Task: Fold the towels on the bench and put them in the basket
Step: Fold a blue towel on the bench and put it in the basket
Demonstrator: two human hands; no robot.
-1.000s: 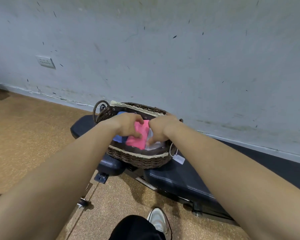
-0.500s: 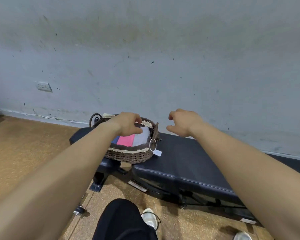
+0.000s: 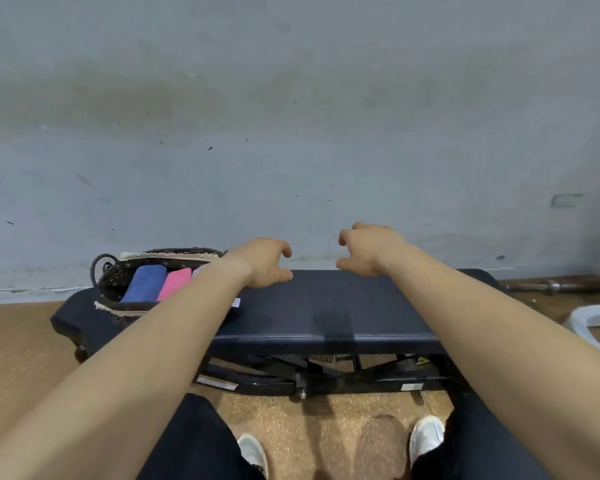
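Note:
A dark woven basket (image 3: 111, 275) sits at the left end of the black padded bench (image 3: 326, 306). Inside it lie a folded blue towel (image 3: 144, 284), a folded pink towel (image 3: 175, 284) and the edge of a pale towel (image 3: 200, 270), partly hidden by my left forearm. My left hand (image 3: 264, 261) hovers over the bench to the right of the basket, fingers loosely curled and holding nothing. My right hand (image 3: 368, 249) hovers beside it, also loosely curled and holding nothing. No towel shows on the bench top.
A grey wall (image 3: 291, 133) stands right behind the bench. The bench's black metal frame (image 3: 309, 375) rests on a brown floor. A white object (image 3: 593, 323) and a barbell bar (image 3: 568, 284) lie at the right. My legs and white shoes are below.
Both hands came out of the basket and moved right over the bench. The pink towel stays in the basket. The view shifted right, so the basket now sits at the left.

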